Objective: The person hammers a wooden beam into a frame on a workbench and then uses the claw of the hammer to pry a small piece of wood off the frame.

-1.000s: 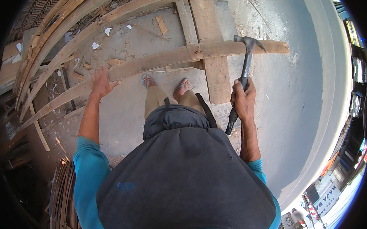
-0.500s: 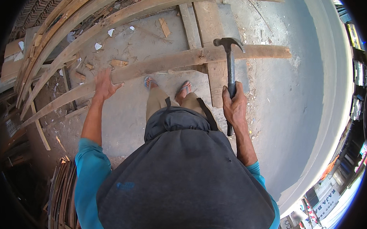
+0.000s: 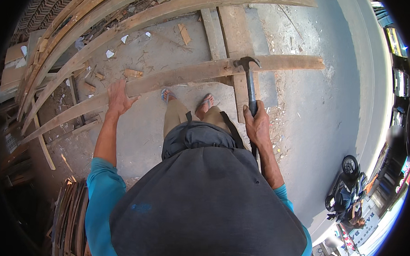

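Observation:
A long wooden beam [image 3: 179, 74] lies across in front of me, its shape bent by the lens. My left hand [image 3: 119, 98] grips it on the left, fingers over the wood and thumb pointing out to the right. My right hand [image 3: 258, 125] is closed round the dark handle of a claw hammer [image 3: 251, 86]. The hammer's metal head appears over the beam, right of its middle; whether it touches the wood, I cannot tell. My sandalled feet stand on the near side of the beam.
Wide boards [image 3: 237, 36] lie crosswise by the beam. More long timbers [image 3: 141, 18] run along the far left, and a stack of thin slats [image 3: 71, 213] is at the lower left. Wood scraps [image 3: 184, 33] litter the concrete. A motorcycle with a rider [image 3: 347, 189] is on the road at right.
My right hand and the hammer have moved slightly left, the hammer head coming lower toward the beam. My left hand keeps its place on the wood. A motorcycle has appeared at right.

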Demonstrator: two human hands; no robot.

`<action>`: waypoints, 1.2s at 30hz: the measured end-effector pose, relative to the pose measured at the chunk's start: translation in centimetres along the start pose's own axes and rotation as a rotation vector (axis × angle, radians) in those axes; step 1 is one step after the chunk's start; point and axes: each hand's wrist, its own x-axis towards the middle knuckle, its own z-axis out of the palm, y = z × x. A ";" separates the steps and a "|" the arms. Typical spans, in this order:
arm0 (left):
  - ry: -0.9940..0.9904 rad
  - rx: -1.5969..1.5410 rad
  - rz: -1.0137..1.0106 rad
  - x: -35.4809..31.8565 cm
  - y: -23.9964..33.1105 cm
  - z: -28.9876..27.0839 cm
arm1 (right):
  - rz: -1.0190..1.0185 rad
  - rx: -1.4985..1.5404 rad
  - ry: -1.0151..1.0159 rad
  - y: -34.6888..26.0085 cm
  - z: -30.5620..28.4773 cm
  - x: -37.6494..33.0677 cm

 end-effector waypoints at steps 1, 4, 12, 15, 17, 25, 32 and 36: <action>-0.018 -0.021 -0.008 0.0 -0.9 0.3 | 0.073 0.011 -0.018 -1.7 -1.1 0.4; -0.044 -0.072 -0.006 0.1 -0.4 1.0 | -0.055 0.063 0.196 -3.4 -1.9 0.6; 0.017 -0.070 0.021 0.5 0.0 0.1 | 0.043 -0.113 -0.059 1.2 2.1 -0.3; 0.016 -0.058 0.042 0.0 -0.5 0.3 | 0.089 0.054 -0.050 -1.0 -0.7 -0.2; -0.027 -0.117 0.055 0.4 -1.8 1.3 | 0.112 0.138 0.005 -1.7 -0.9 0.0; 0.014 -0.097 0.065 0.5 -0.9 0.6 | 0.057 -0.129 -0.019 0.4 2.4 -0.4; 0.001 -0.049 0.036 0.1 -2.2 2.5 | 0.149 0.485 -0.255 -4.5 -2.3 -1.6; 0.005 -0.107 0.018 0.1 -1.3 0.4 | -0.011 0.997 -0.327 -3.2 -4.1 1.8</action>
